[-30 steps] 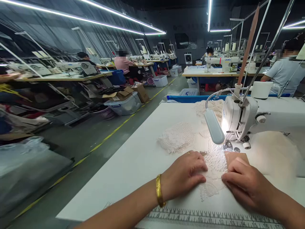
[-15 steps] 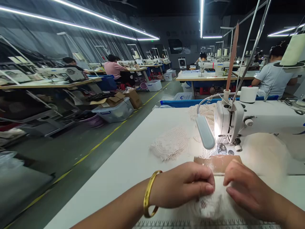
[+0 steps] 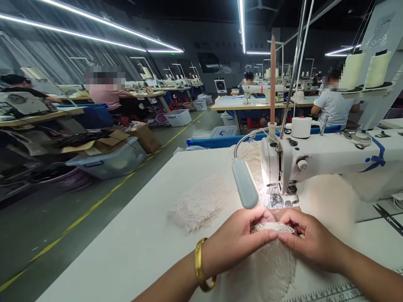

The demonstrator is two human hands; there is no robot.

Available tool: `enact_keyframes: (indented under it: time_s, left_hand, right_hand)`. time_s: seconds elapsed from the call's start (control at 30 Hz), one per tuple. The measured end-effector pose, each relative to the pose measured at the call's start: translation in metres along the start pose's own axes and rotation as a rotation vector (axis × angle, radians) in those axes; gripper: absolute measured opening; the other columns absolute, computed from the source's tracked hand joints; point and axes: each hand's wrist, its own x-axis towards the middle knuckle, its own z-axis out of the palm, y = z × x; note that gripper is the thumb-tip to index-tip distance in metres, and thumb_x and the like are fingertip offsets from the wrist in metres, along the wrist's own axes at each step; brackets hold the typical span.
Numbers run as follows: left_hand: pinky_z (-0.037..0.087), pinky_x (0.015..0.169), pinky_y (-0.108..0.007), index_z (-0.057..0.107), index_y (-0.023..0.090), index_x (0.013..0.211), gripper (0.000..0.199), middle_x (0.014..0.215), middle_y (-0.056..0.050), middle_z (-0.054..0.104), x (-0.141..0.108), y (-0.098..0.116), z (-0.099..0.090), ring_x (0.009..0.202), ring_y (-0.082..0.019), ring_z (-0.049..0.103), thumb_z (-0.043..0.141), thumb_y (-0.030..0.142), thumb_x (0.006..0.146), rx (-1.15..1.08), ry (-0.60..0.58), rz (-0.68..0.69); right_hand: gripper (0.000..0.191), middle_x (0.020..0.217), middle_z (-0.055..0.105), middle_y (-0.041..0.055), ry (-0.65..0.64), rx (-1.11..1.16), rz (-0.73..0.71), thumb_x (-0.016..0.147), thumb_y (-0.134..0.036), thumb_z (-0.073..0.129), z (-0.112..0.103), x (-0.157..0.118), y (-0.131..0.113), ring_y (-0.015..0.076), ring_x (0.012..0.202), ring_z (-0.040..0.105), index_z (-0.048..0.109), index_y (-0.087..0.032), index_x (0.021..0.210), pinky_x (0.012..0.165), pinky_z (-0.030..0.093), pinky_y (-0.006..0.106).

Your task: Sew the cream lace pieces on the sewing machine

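Between my hands is a cream lace piece point(image 3: 275, 268), its edge folded over and its lower part hanging toward the table's front. My left hand point(image 3: 248, 235), with a gold bangle at the wrist, pinches the folded edge from the left. From the right, my right hand point(image 3: 310, 239) grips the same edge, the thumbs nearly meeting. Just beyond the fingers is the needle area of a white sewing machine point(image 3: 317, 155), lit by a grey lamp point(image 3: 245, 184). A brown plate point(image 3: 291, 211) on the machine bed is partly hidden by my hands.
A lace pile point(image 3: 201, 203) lies on the white table point(image 3: 132, 247) to the left. Black scissors point(image 3: 390, 220) lie at the right, and a ruler scale point(image 3: 340, 291) runs along the front. Thread cones point(image 3: 352, 71) stand behind the machine. Other people sit at machines farther off.
My hands have come together on the lace; the right one was apart from it before. The lace edge is now raised and folded between the fingers. The view has swung right.
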Motion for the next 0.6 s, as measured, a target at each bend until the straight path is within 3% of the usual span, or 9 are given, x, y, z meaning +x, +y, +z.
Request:
enact_keyframes:
  time_s: [0.13, 0.3, 0.5, 0.6]
  left_hand:
    - [0.045, 0.072, -0.028, 0.071, 0.020, 0.081, 0.024, 0.081, -0.001, 0.070, 0.0012, -0.0020, 0.0053, 0.079, -0.018, 0.060, 0.068, 0.043, 0.086, -0.027, 0.061, -0.024]
    - [0.042, 0.065, -0.026, 0.071, 0.019, 0.074, 0.033, 0.071, 0.000, 0.066, -0.0003, -0.0049, 0.0030, 0.069, -0.015, 0.055, 0.063, 0.047, 0.090, 0.021, 0.095, -0.018]
    - [0.048, 0.071, -0.027, 0.073, 0.020, 0.082, 0.035, 0.081, -0.002, 0.073, -0.0011, -0.0067, 0.0029, 0.076, -0.018, 0.063, 0.055, 0.046, 0.096, 0.064, 0.091, 0.033]
    - [0.051, 0.076, -0.029, 0.075, 0.021, 0.093, 0.031, 0.091, -0.002, 0.077, 0.0015, -0.0072, 0.0088, 0.086, -0.021, 0.067, 0.065, 0.050, 0.091, 0.022, 0.097, 0.026]
  right_hand:
    - [0.017, 0.096, 0.054, 0.0011, 0.030, -0.014, 0.023, 0.090, -0.039, 0.067, -0.0005, -0.0011, -0.0035, 0.0156, 0.076, 0.047, 0.062, -0.022, 0.090, 0.070, 0.041, 0.030]
    - [0.026, 0.087, 0.051, -0.0016, 0.025, 0.037, 0.018, 0.089, -0.045, 0.070, -0.0019, -0.0006, -0.0035, 0.0150, 0.072, 0.044, 0.061, -0.022, 0.095, 0.068, 0.038, 0.029]
    - [0.026, 0.081, 0.052, -0.0026, 0.049, 0.102, -0.054, 0.098, -0.045, 0.064, -0.0036, 0.0014, -0.0036, 0.0155, 0.076, 0.046, 0.059, -0.022, 0.088, 0.070, 0.039, 0.030]
    - [0.024, 0.080, 0.053, -0.0028, 0.070, 0.115, -0.039, 0.098, -0.043, 0.065, -0.0031, 0.0010, -0.0060, 0.0151, 0.074, 0.046, 0.059, -0.022, 0.088, 0.069, 0.039, 0.029]
